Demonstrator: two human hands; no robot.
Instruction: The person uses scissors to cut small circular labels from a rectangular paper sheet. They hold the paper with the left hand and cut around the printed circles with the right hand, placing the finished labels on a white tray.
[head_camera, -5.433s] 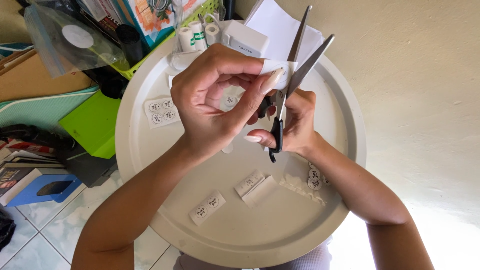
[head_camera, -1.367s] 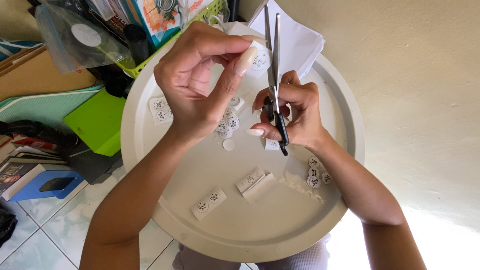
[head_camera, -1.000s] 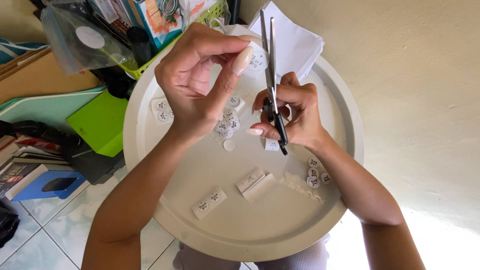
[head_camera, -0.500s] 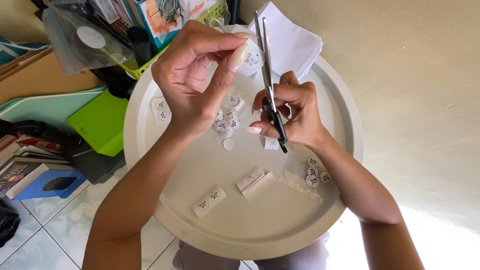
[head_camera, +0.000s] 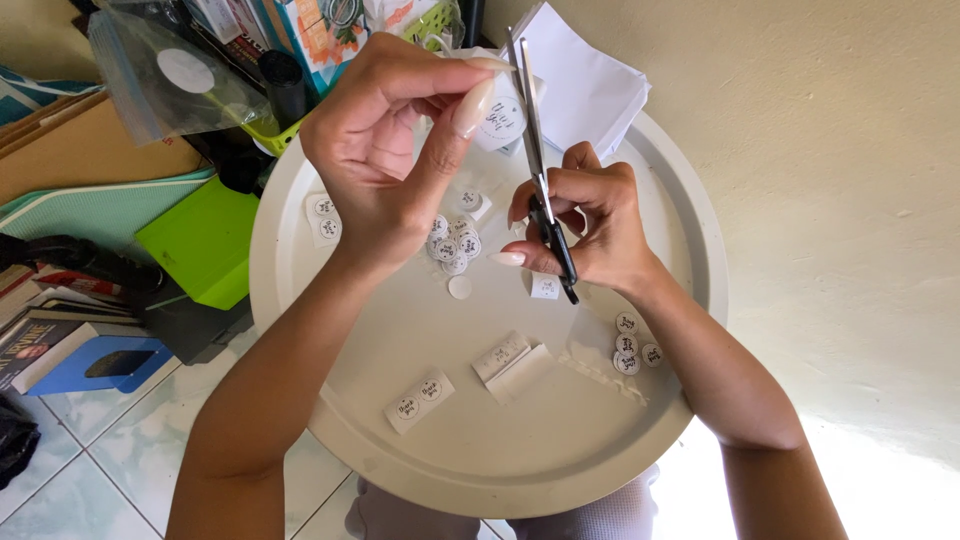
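We hold a small round paper sticker (head_camera: 497, 118) up above the far edge of the round white tray (head_camera: 690, 240), pinched between the thumb and fingertips of our left hand (head_camera: 385, 150), which are closed on its near-left rim so that most of the disc stands free. Our right hand (head_camera: 590, 225) has its fingers through the loops of the scissors (head_camera: 538, 170) and wrapped shut around them; the blades point up and away and lie almost together, right beside the sticker's right edge. The sticker looks thin, light and floppy, so we judge it will bend or tear easily and is best taken by its very rim, close to where the blades meet it, with light pressure. On the tray's middle, below our left hand, lies a small heap of cut round stickers (head_camera: 452, 240), and one plain white disc (head_camera: 460, 288) just nearer us. Toward the near edge rest a strip with two stickers (head_camera: 419, 400) and a folded strip (head_camera: 510, 360); three more loose stickers (head_camera: 630, 345) sit near the right edge under our right wrist. A stack of white paper (head_camera: 585, 85) overlaps the tray's far edge.
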